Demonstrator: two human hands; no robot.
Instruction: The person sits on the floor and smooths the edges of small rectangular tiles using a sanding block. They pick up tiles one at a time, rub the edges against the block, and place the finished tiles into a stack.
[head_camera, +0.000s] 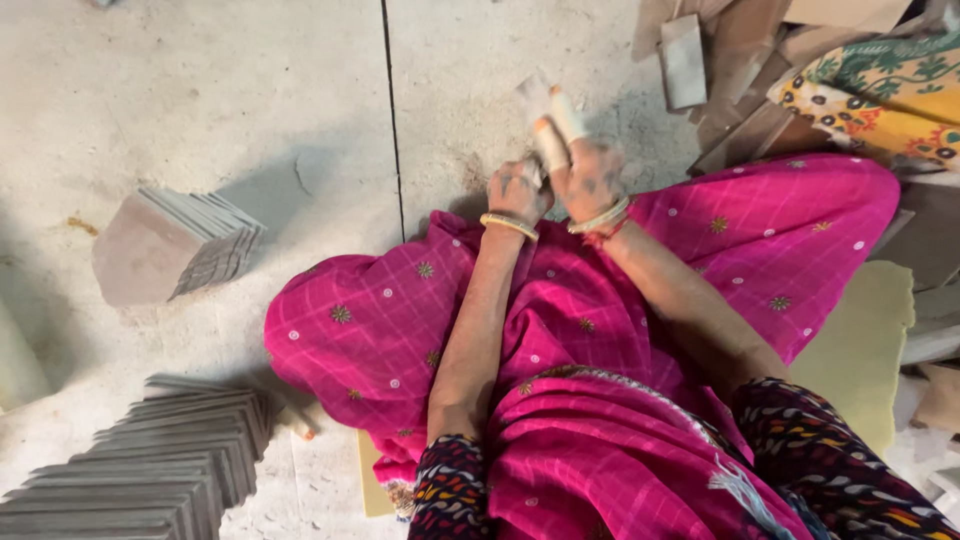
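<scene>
My left hand (518, 188) and my right hand (590, 175) are close together just past my knees, over the dusty concrete floor (200, 90). Pale tape wraps two fingers of my right hand. Those fingers pinch a small pale piece (532, 95), perhaps a thin stone chip; its shape is blurred. The fingers of my left hand are curled next to the right hand's taped fingers, and I cannot tell what they hold. Both wrists wear bangles. Bright pink cloth (600, 330) covers my lap.
A leaning stack of thin square stone tiles (175, 245) sits on the floor at left. A longer row of grey tiles (150, 470) lies at lower left. Loose brown tile pieces (720, 70) are piled at upper right beside yellow patterned cloth (880, 90). A yellow mat (860, 350) lies under me.
</scene>
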